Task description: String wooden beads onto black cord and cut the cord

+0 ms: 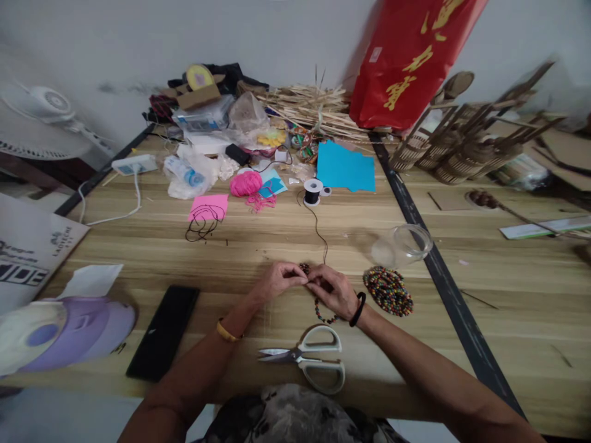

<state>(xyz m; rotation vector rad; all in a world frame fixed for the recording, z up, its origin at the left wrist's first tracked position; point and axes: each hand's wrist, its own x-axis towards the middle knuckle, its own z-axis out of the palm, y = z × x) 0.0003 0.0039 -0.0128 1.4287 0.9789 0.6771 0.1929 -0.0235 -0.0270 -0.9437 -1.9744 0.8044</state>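
Both hands meet at the fingertips above the wooden surface [244, 246]: thumb and forefinger of the left hand [285, 280] and of the right hand [333, 290] pinch at a strand of multicoloured beads [325, 319], though which part lies between the tips is too small to tell. Some of its beads show just beyond the fingers, and a loop curves below the right hand. A heap of similar beads [388, 292] lies near the right wrist, beside a clear glass jar [415, 243]; white-handled scissors [295, 355] lie nearer the body.

At the far edge, a tall red bag [369, 92] leans on the wall, bearing large gold Chinese characters, the middle one resembling 力, and a small pale label [375, 55] too blurred to read. At the left, a white bag [46, 215] carries "LADYECHE" in small capitals, tilted, above bold letters resembling "UDE". A spool of black cord [312, 195] stands beyond the hands.
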